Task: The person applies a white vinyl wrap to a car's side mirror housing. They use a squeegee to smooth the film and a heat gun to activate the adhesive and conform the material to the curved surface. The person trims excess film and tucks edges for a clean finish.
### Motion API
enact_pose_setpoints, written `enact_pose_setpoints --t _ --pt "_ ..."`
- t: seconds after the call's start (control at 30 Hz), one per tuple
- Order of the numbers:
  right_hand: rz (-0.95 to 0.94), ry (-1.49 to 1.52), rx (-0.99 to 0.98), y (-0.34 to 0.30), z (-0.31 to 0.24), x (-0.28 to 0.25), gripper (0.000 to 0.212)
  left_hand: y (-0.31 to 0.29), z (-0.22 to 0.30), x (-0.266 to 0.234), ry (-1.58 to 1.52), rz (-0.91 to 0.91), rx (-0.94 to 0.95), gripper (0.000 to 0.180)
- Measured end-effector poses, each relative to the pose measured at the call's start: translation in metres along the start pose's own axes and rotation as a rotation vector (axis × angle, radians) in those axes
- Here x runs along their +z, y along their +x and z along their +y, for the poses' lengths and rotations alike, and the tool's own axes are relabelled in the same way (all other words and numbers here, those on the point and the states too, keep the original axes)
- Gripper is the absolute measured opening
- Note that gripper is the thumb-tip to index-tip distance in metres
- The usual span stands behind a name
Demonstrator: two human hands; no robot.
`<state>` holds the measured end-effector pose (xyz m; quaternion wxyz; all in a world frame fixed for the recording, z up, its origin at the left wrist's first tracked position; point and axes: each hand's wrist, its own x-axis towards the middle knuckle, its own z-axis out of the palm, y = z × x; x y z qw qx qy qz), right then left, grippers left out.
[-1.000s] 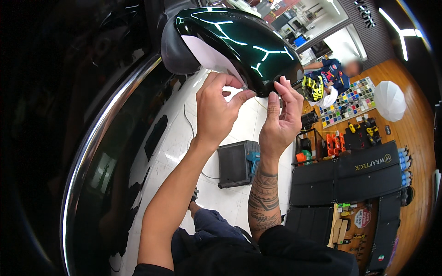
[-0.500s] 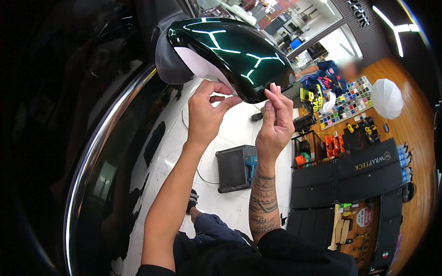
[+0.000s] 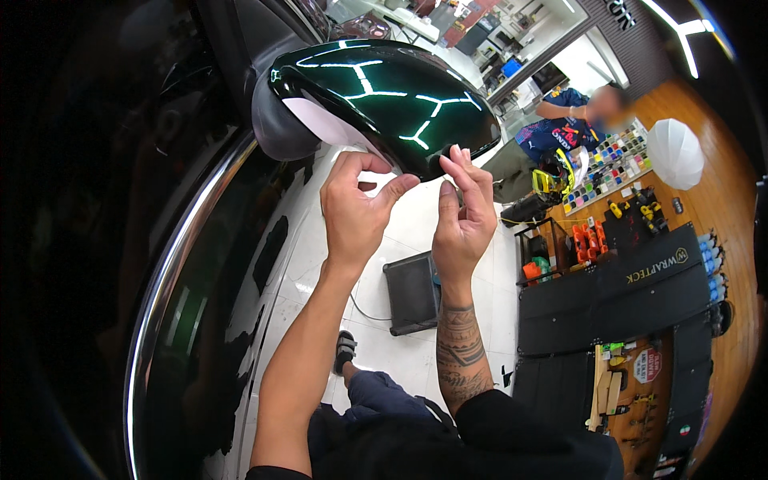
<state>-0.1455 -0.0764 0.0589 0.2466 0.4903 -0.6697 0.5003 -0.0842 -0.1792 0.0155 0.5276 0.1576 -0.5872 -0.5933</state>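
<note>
A car's side mirror (image 3: 384, 100) with a glossy dark green cover juts out from the black door. A pale pinkish-white strip (image 3: 324, 120) shows along its lower edge; whether this is film or bare shell, I cannot tell. My left hand (image 3: 356, 204) is bent at that edge, thumb and fingertips closing on what appears to be thin film. Beside the cover's lower outer corner is my right hand (image 3: 466, 216), with thumb and fingers drawn together. A small dark piece shows by its fingertips, too hidden to name.
The dark car door (image 3: 192, 296) with its chrome trim (image 3: 164, 296) runs along the left. A black box (image 3: 412, 294) stands on the white floor below my hands. Another person (image 3: 564, 132) is beyond the mirror. At right are black panels (image 3: 608, 300), tools and a white umbrella-like shade (image 3: 674, 154).
My view has shifted, so the mirror sits slightly further left and lower. Both hands stay at its lower edge. The other person has raised an arm toward their head.
</note>
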Motion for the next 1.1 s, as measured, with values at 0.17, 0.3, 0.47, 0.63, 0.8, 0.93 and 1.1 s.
enact_pose_setpoints --t 0.17,0.3,0.47,0.63,0.8,0.93,1.1 --pt "-0.023 0.041 0.025 0.000 0.005 -0.006 0.030 -0.002 -0.012 -0.013 -0.177 -0.202 0.032 0.050" --pt "-0.042 0.061 0.024 -0.001 0.006 -0.002 0.030 -0.002 -0.009 -0.018 -0.147 -0.193 0.031 0.050" --pt "-0.016 0.051 0.009 0.011 0.007 0.006 0.032 0.014 -0.021 -0.018 -0.301 -0.198 -0.033 0.046" --pt "-0.065 0.094 0.020 -0.030 -0.016 -0.023 0.030 -0.044 -0.003 -0.023 -0.407 -0.132 -0.099 0.039" --pt "-0.045 0.054 0.003 -0.027 0.001 -0.024 0.041 -0.035 0.002 -0.009 -0.059 -0.024 -0.115 0.029" --pt "-0.038 0.086 -0.049 -0.018 0.010 0.003 0.047 -0.013 -0.010 -0.019 0.104 0.024 -0.002 0.024" --pt "-0.013 0.085 -0.024 -0.030 0.014 0.021 0.041 -0.010 -0.043 -0.034 -0.034 -0.049 -0.056 0.025"
